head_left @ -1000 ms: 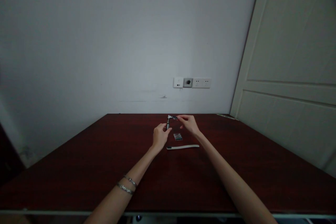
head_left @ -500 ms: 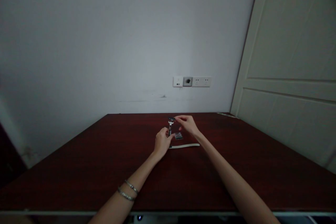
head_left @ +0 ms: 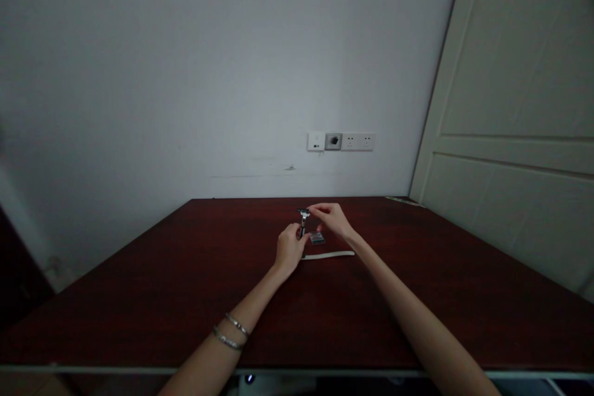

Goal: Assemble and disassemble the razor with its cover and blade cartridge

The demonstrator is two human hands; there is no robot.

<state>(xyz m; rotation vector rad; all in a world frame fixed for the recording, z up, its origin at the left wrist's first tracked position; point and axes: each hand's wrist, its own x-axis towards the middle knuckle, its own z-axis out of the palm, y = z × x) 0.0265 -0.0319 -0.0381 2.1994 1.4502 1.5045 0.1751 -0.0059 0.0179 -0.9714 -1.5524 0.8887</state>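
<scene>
My left hand (head_left: pixel 289 250) is closed around the handle of a razor (head_left: pixel 304 219), which stands upright with its silver neck above my fingers. At the top sits a dark razor head (head_left: pixel 303 210). The thumb and fingertips of my right hand (head_left: pixel 335 219) pinch the right end of that head. Whether the head is fully joined to the neck is too small to tell. Just beyond my left thumb, a small clear plastic case (head_left: pixel 317 238) lies on the table. A long, thin white strip-like object (head_left: pixel 330 255) lies nearer to me, its left end by my left wrist.
The dark red wooden table (head_left: pixel 185 284) reaches back to a pale wall (head_left: pixel 232 74). Wall sockets (head_left: pixel 357 142) are above its far edge. A light panelled door (head_left: pixel 510 105) stands along the right side. Two bracelets circle my left forearm.
The view has shifted very slightly. Both hands keep the same hold on the razor, with hardly any visible movement.
</scene>
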